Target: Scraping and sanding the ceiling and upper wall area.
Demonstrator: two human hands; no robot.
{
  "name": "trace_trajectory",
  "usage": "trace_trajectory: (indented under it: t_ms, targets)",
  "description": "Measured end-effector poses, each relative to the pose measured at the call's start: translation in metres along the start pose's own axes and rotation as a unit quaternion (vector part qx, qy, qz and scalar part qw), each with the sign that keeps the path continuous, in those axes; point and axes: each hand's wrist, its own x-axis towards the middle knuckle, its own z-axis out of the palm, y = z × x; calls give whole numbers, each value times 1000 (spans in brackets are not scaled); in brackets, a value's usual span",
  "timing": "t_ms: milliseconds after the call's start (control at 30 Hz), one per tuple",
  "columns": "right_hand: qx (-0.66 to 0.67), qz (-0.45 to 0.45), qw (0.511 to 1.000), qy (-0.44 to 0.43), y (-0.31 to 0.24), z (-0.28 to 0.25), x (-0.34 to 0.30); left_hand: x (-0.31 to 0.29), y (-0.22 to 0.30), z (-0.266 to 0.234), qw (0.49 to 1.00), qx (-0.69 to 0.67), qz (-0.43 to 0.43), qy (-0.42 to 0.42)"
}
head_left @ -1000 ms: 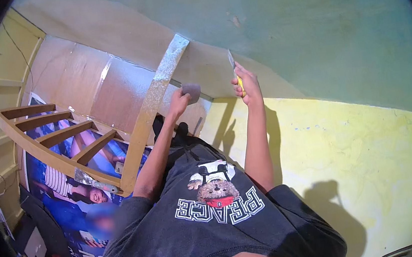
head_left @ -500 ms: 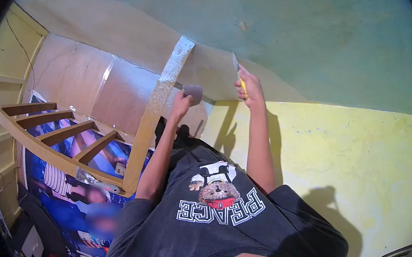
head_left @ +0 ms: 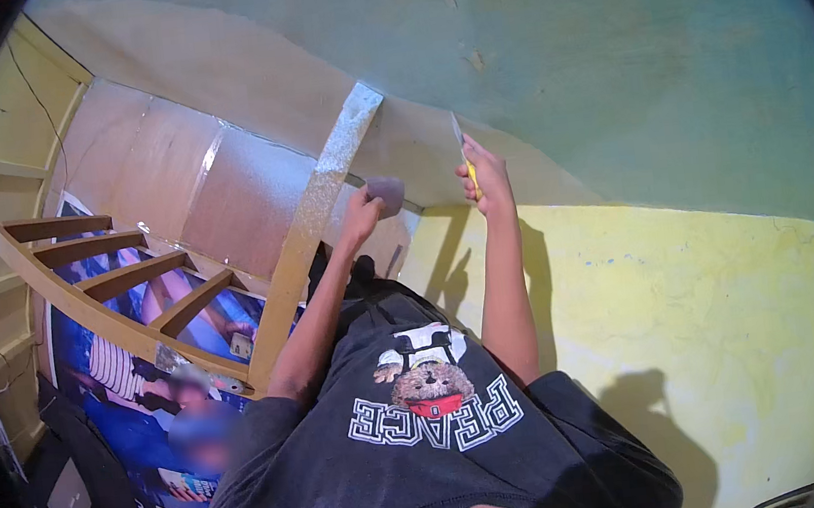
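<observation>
A greyish-brown bent sheet [head_left: 386, 195], which looks like sandpaper, is pinched in my left hand [head_left: 361, 217]. That hand is beside the wooden post [head_left: 303, 230], whose upper end is coated with a whitish, patchy layer. My right hand [head_left: 488, 178] is closed round the yellow handle of a thin-bladed tool [head_left: 458, 132], its metal blade pointing up. The blade appears nearly edge-on, so I cannot tell whether it is a knife or a scraper. Curved rails with several slats [head_left: 122, 280] join the post on its left.
A printed banner [head_left: 140, 451] lies beneath the slatted frame. Brown panels [head_left: 140, 163] stand behind it, with a yellow wall [head_left: 669, 296] to the right and a green surface [head_left: 604, 55] above. A dark bag-like item [head_left: 91, 456] is at lower left.
My right hand with the bladed tool has shifted slightly left and down. My left hand keeps its grip on the sheet, and the whole view has tilted a little.
</observation>
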Motion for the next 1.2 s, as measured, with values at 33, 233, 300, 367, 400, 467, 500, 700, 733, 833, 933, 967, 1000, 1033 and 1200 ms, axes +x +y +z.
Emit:
trace_trajectory:
  t_ms: [33,233,300,367,400,467,500,700,733,833,933,967,1000,1033,1200]
  targets:
    - [-6,-7,1000,10,1,0,-4,0,1,-1,1000,0,1,0]
    - [12,7,1000,-13,-2,4,4,7,-15,-9,1000,-15,-9,-7]
    - [-15,-7,1000,26,0,12,-5,10,-18,-11,999,-28,15,-18]
    - [-8,-14,1000,13,0,7,-4,11,-19,-10,1000,-22,-8,-13]
    - [-10,-8,1000,3,-2,6,0,10,-20,-11,1000,-21,-8,-13]
    - [0,-3,1000,-5,-2,2,5,7,-7,-7,1000,-3,-24,-19]
    - [2,-2,1000,-3,1,-1,4,3,-2,-5,999,-2,-25,-21]
    - [-3,-15,1000,6,4,11,12,6,-24,-7,999,33,-4,-29]
    - [-41,-35,998,24,4,15,8,3,-21,-7,999,39,-10,-19]
    - [-32,-22,999,29,3,12,1,0,-19,-3,1000,9,-13,-1]
    - [-32,-17,999,14,-3,7,1,-1,-13,-5,1000,17,-23,-7]
    - [-41,-22,999,13,-6,7,0,-1,-13,-5,1000,18,-13,-3]
    - [-44,-20,999,12,-3,6,0,-2,-14,-4,1000,18,-13,-2]
    - [-43,-20,999,13,-3,4,1,-4,-15,-2,1000,12,-24,-8]
    - [-88,-3,996,4,-10,13,10,0,-21,-1,999,17,-28,-3]
